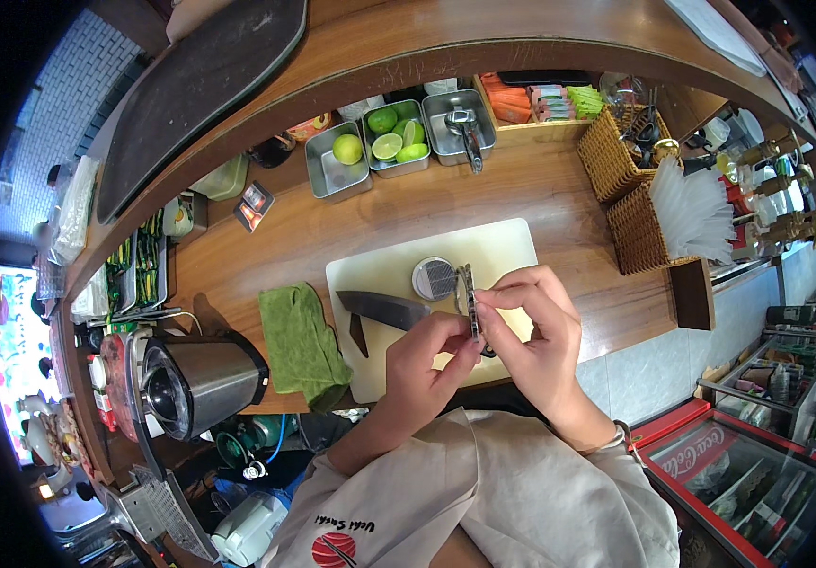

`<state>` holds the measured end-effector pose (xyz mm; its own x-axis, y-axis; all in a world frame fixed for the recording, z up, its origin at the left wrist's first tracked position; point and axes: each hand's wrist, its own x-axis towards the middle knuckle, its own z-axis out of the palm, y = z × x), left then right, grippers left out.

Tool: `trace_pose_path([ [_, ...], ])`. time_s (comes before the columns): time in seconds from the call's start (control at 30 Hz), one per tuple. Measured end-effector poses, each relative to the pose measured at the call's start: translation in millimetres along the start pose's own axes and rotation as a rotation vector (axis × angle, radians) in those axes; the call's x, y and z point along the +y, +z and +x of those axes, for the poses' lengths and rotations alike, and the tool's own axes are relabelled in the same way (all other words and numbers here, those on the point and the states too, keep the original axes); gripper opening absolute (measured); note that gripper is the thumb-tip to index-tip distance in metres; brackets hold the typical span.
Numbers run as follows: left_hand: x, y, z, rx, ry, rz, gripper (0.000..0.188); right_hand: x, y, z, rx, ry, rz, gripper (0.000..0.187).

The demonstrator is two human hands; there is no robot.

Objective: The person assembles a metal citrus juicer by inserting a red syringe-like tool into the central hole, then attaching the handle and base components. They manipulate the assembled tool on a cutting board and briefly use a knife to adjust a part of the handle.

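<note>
Over the pale cutting board (389, 269), a thin, dark, narrow piece with a metallic look (471, 301) stands on edge between my fingertips. My left hand (432, 360) pinches its lower end, and my right hand (541, 327) pinches it from the other side. Its exact kind I cannot make out. Just left of it, a round, white-rimmed disc with a dark gridded face (434, 278) lies on the board. A broad-bladed knife (384, 308) lies there too, its handle end hidden by my left hand. Beside the blade is a small dark pointed shape (358, 334).
A green cloth (299, 346) lies left of the board, near a steel machine (214, 374). Behind are metal tins with limes (387, 147) and a citrus squeezer (465, 133). Wicker baskets (635, 232) stand at right. A raised wooden shelf (484, 52) spans the back.
</note>
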<state>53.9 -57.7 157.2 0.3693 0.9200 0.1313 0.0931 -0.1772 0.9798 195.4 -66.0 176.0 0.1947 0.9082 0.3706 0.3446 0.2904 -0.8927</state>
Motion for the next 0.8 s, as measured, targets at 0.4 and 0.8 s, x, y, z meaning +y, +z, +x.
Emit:
trace_pose_path([
  [0.4, -5.3, -4.1, -0.7, -0.039, 0.165, 0.275, 0.014, 11.3, -13.1, 14.6, -0.269, -0.141, -0.128, 0.016],
  [0.8, -5.7, -0.8, -7.7, 0.042, -0.199, -0.341, 0.012, 21.9, -18.5, 21.7, -0.217, -0.239, -0.081, 0.02],
])
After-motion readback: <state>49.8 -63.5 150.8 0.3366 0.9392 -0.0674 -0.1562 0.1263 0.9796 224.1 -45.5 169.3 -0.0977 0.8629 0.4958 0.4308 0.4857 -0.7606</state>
